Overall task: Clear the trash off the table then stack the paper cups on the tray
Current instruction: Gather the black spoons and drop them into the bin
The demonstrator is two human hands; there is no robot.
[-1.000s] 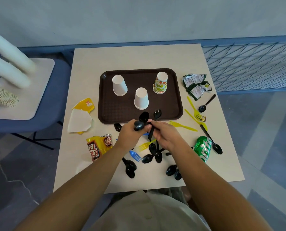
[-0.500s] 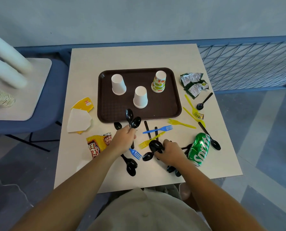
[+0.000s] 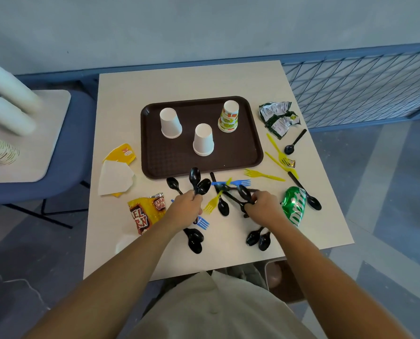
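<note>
Cluttered table (image 3: 192, 81), trash-clearing step: left hand (image 3: 185, 209) grips two black spoons (image 3: 199, 182), right hand (image 3: 263, 206) pinches another spoon (image 3: 243, 193); next, probably bundle them

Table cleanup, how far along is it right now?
Early. Done: nothing obvious; the three paper cups stand separately, upside down on the tray. In hand: the left hand grips two black spoons, the right hand pinches another spoon. Left: snack bag, green can, wrappers, forks and more spoons lie on the table; cups unstacked.
</note>
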